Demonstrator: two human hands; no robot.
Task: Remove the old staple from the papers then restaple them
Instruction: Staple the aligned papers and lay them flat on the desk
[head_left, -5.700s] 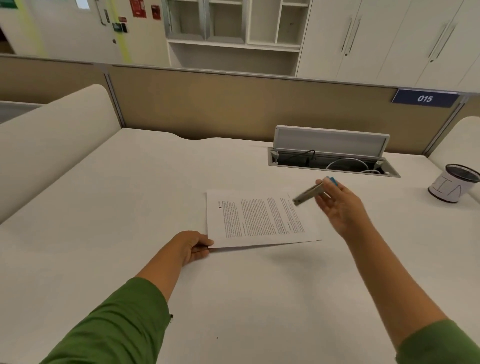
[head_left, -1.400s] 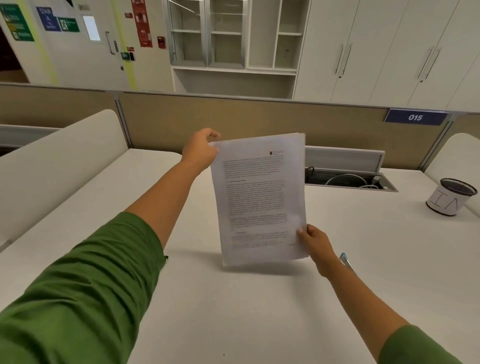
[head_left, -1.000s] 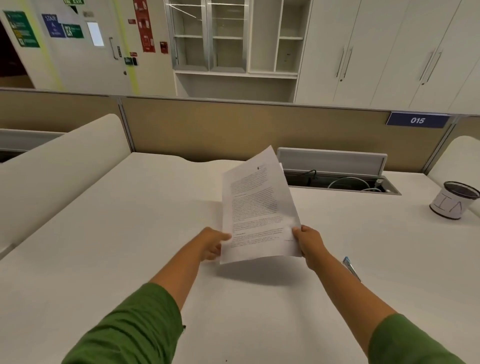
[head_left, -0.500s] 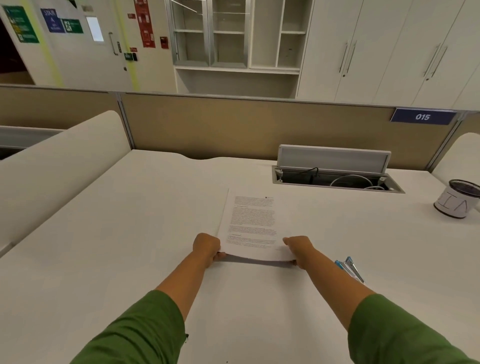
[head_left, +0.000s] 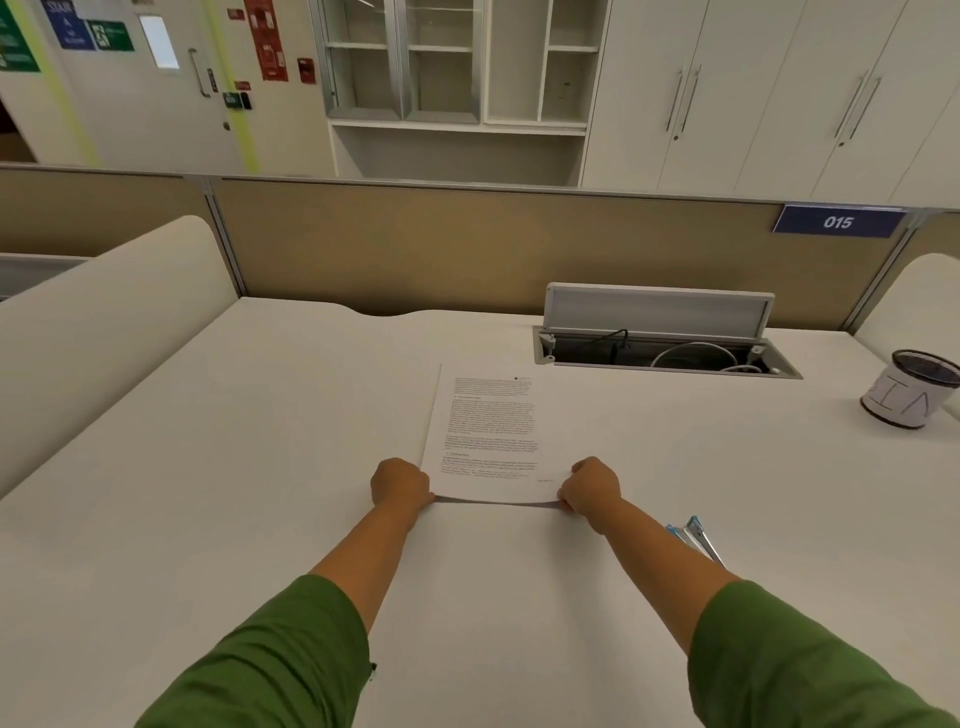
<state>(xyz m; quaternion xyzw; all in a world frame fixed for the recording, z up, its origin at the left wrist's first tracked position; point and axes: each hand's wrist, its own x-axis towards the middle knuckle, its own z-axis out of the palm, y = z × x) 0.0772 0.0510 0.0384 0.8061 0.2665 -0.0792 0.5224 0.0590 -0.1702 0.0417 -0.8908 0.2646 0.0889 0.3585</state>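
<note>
While both hands grip the near corners, left hand (head_left: 400, 486) at 9 o'clock of that edge and right hand (head_left: 592, 486) at 3, the papers (head_left: 485, 431) lie flat on the desk (head_left: 234, 441), probably being squared for stapling. The stapler (head_left: 693, 535) waits at 4 o'clock, a cup (head_left: 906, 397) far off at 2.

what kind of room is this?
Most likely an open-plan office: a desk with a numbered partition sign, a cable hatch set in the top, and storage cabinets behind.
</note>
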